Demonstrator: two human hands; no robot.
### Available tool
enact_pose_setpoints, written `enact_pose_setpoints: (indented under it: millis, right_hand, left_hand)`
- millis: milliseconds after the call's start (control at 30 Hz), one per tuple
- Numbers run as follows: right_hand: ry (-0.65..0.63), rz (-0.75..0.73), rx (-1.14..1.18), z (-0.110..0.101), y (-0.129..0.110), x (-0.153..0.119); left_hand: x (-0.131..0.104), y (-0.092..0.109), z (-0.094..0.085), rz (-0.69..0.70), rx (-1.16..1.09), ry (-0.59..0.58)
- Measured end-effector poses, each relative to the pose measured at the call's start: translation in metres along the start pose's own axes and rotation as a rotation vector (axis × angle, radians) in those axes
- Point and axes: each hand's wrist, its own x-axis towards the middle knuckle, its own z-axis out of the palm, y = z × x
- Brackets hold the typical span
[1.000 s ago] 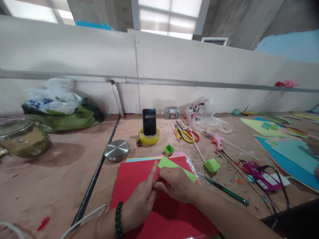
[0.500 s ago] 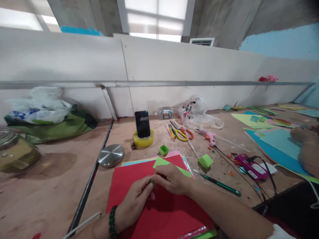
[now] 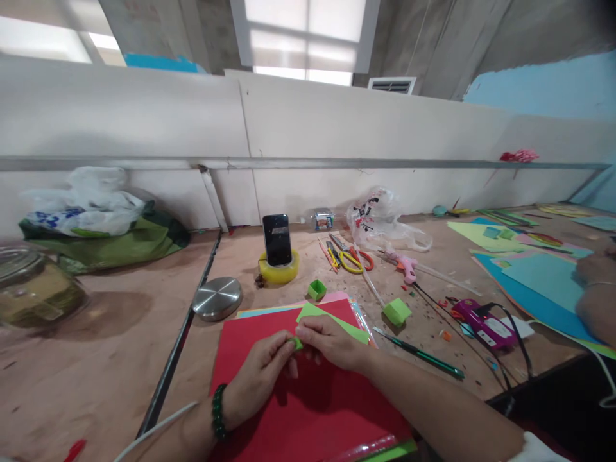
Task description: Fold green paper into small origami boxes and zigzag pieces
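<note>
Over a stack of red paper (image 3: 260, 410), my left hand (image 3: 262, 369) pinches a small folded piece of green paper (image 3: 297, 344) between thumb and fingers. My right hand (image 3: 332, 343) is closed on the same piece from the other side, and its fingertips partly hide it. Beneath and behind the right hand lies a flat light-green sheet (image 3: 353, 326). Just past the stack stands a small open green paper box (image 3: 317, 289). A larger green paper cube (image 3: 397, 312) sits to the right, beside a utility knife (image 3: 418, 357).
A phone (image 3: 277, 240) leans on a yellow tape roll (image 3: 279, 273), near a round metal lid (image 3: 217, 298). Scissors (image 3: 353, 260), a pink glue gun (image 3: 408, 268) and a magenta power box (image 3: 486, 324) lie to the right. At far right is another person's hand (image 3: 599, 289).
My fingers have shifted on the green piece, and more of it shows now. Both hands stay over the red paper. The view has moved slightly.
</note>
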Motion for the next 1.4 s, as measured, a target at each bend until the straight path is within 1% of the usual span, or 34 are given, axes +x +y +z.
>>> enact_pose_setpoints:
  millis: [67, 167, 233, 267, 300, 333, 400, 467, 533, 633, 700, 767, 833, 900, 967, 1000, 1033, 1067, 1133, 1200, 1233, 1300, 1333, 1367, 1400]
  right_hand:
    - [-0.023, -0.028, -0.090, -0.003, -0.001, 0.000]
    - [-0.021, -0.124, -0.367, -0.007, -0.006, -0.002]
    - [-0.014, -0.139, -0.458, -0.013, -0.012, -0.002]
    - [0.017, -0.130, -0.477, -0.018, -0.015, -0.002]
    - [0.067, -0.109, -0.492, -0.024, -0.019, -0.002]
    - [0.134, -0.078, -0.525, -0.030, -0.023, -0.002]
    - [0.221, 0.027, -0.670, -0.045, -0.028, -0.003]
    - [0.191, 0.188, -0.855, -0.057, -0.029, -0.005]
    - [0.133, 0.313, -0.978, -0.064, -0.026, -0.006]
    - [0.095, 0.375, -1.029, -0.066, -0.017, -0.005]
    - [0.082, 0.393, -1.038, -0.066, -0.013, -0.003]
    - [0.061, 0.402, -1.035, -0.066, -0.011, 0.000]
    - [0.024, 0.382, -1.020, -0.066, -0.012, 0.001]
    - [-0.043, 0.331, -0.984, -0.065, -0.015, 0.002]
    - [-0.128, 0.271, -0.934, -0.062, -0.017, 0.001]
    - [-0.171, 0.242, -0.903, -0.060, -0.017, 0.001]
    - [-0.213, 0.208, -0.863, -0.058, -0.017, 0.002]
    - [-0.254, 0.169, -0.815, -0.056, -0.016, 0.002]
    - [-0.329, 0.092, -0.709, -0.052, -0.015, 0.003]
    - [-0.373, 0.068, -0.654, -0.048, -0.016, 0.002]
    - [-0.355, 0.084, -0.674, -0.047, -0.018, 0.000]
    - [-0.233, 0.106, -0.798, -0.042, -0.027, -0.009]
    - [-0.137, 0.079, -0.891, -0.039, -0.032, -0.015]
    - [-0.057, 0.013, -0.987, -0.035, -0.037, -0.022]
    - [-0.018, -0.061, -1.038, -0.030, -0.041, -0.029]
  left_hand:
    - [0.000, -0.001, 0.000, -0.021, 0.022, -0.006]
    - [-0.001, -0.002, -0.001, -0.070, 0.100, -0.039]
    - [-0.001, -0.002, -0.002, -0.130, 0.122, -0.080]
    - [0.000, -0.002, -0.004, -0.156, 0.150, -0.090]
    - [0.001, -0.002, -0.006, -0.168, 0.213, -0.089]
    - [0.003, -0.002, -0.008, -0.164, 0.331, -0.079]
    - [0.006, -0.002, -0.014, -0.134, 0.648, -0.043]
    - [0.009, -0.001, -0.021, -0.121, 0.894, -0.027]
    - [0.010, 0.000, -0.027, -0.141, 0.980, -0.031]
    - [0.010, 0.005, -0.033, -0.175, 1.041, -0.018]
    - [0.010, 0.008, -0.035, -0.164, 1.107, 0.043]
    - [0.010, 0.009, -0.035, -0.081, 1.158, 0.139]
    - [0.009, 0.007, -0.034, 0.057, 1.132, 0.232]
    - [0.007, 0.003, -0.031, 0.186, 1.016, 0.299]
    - [0.005, -0.002, -0.027, 0.248, 0.876, 0.353]
    - [0.004, -0.003, -0.024, 0.245, 0.804, 0.361]
    - [0.003, -0.003, -0.021, 0.218, 0.733, 0.343]
    - [0.001, -0.002, -0.018, 0.169, 0.665, 0.298]
    - [-0.003, 0.002, -0.012, 0.041, 0.545, 0.150]
    - [-0.006, 0.008, -0.007, -0.060, 0.462, 0.021]
    - [-0.008, 0.010, -0.005, -0.086, 0.429, -0.016]
    - [-0.009, 0.012, -0.004, -0.099, 0.352, -0.017]
    - [-0.010, 0.011, -0.005, -0.100, 0.305, 0.006]
    - [-0.010, 0.009, -0.006, -0.105, 0.249, 0.030]
    - [-0.010, 0.005, -0.008, -0.117, 0.187, 0.050]
